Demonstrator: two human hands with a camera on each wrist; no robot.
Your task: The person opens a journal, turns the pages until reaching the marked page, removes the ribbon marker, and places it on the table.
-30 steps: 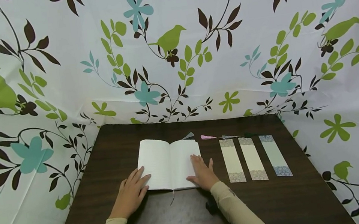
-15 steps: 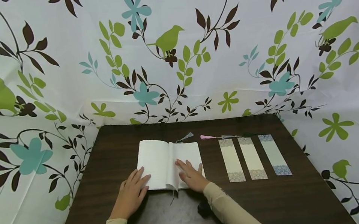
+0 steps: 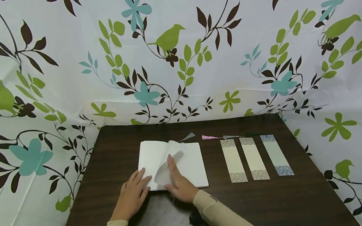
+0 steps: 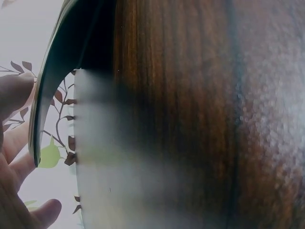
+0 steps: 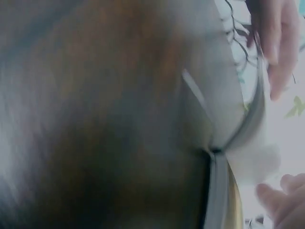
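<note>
while the head view is looking down on a dark wooden table (image 3: 265,208), an open notebook (image 3: 192,163) is lying near the table's middle with white pages facing up. left hand (image 3: 131,196) is resting flat, fingers straight, fingertips touching the lower left corner of the left page, gripping nothing. right hand (image 3: 179,184) is lying at the spine with the index finger stretched up along a loose page (image 3: 167,166) that is curling over toward the left side; fingers look fairly straight, page is sitting against them rather than being pinched as far as this view is showing. three bookmarks (image 3: 254,158) are lying side by side just right of the notebook, apart from it, tassels (image 3: 209,137) trailing off their far ends, one pink. a floral cloth backdrop (image 3: 172,45) is standing behind and around the table. left wrist view is mostly blurred: table grain is filling the frame, a pale blurry notebook edge (image 4: 102,162) is showing, and left fingers (image 4: 14,93) are showing at the left margin, relaxed, not clenched. right wrist view is blurred too: the spine and lifting page (image 5: 248,148) are showing at right, right fingers (image 5: 276,43) are showing above it and more fingertips below, exact grip is hard to tell here.
</note>
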